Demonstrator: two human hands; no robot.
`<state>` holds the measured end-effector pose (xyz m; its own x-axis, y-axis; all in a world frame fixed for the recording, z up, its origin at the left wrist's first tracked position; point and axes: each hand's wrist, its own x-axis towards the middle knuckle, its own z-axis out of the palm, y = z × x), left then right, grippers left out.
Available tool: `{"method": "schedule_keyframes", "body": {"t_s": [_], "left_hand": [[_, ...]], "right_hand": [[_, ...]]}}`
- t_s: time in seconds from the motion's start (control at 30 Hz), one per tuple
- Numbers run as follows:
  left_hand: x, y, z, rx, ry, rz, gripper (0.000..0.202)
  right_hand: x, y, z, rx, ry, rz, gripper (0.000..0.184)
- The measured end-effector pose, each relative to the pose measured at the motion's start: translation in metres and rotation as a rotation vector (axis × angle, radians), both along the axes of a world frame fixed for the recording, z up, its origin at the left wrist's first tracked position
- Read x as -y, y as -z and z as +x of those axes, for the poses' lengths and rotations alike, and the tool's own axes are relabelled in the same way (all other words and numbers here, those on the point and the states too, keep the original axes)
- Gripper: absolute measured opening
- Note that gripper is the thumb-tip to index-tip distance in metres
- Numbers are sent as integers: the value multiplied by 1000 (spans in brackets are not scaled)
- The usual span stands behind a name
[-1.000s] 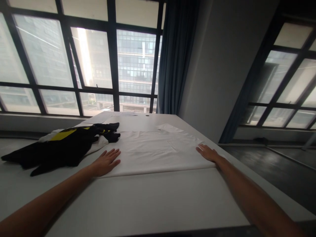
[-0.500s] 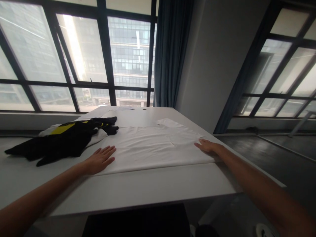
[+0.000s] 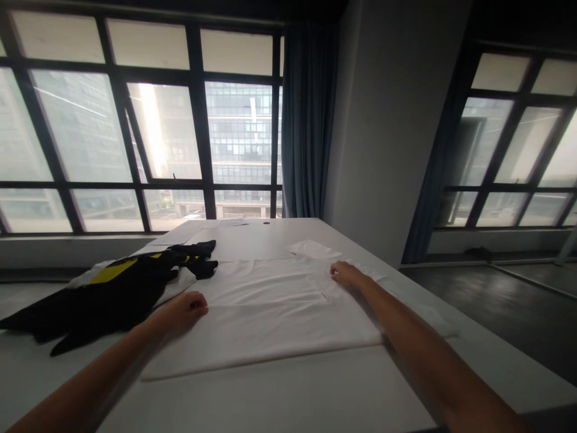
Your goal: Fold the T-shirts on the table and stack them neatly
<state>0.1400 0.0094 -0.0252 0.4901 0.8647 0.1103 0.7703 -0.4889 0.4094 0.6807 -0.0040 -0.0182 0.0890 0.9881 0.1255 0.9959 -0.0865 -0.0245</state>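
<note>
A white T-shirt [image 3: 265,319] lies spread sideways on the white table, with light wrinkles and a pocket-like seam on its front. My left hand [image 3: 187,310] is at the shirt's left edge, its fingers curled in. My right hand [image 3: 349,275] is over the upper right part of the shirt, close to a white sleeve [image 3: 313,248], with fingers bent together. Whether either hand pinches cloth is hidden by the fingers. Left of my left hand lies a black garment with yellow patches [image 3: 112,288], heaped over some white cloth.
The white table [image 3: 270,397] reaches toward the windows [image 3: 166,132]. Papers [image 3: 229,223] lie at its far end, near a dark round cable hole [image 3: 266,223]. A blue curtain [image 3: 304,120] and a grey pillar [image 3: 387,132] stand beyond.
Both hands were flat with fingers spread; now their fingers are curled. My right hand has moved left and away from me over the shirt. The camera view has tilted up.
</note>
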Motion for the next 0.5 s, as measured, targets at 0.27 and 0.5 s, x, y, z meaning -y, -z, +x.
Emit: {"method": "schedule_keyframes", "body": {"t_s": [0.27, 0.5], "left_hand": [[-12, -6, -9, -59, 0, -112, 40], [-52, -2, 17, -63, 29, 31, 49]], "right_hand": [[-6, -25, 2, 72, 104, -6, 23], [-39, -13, -3, -3, 45, -32, 40]]}}
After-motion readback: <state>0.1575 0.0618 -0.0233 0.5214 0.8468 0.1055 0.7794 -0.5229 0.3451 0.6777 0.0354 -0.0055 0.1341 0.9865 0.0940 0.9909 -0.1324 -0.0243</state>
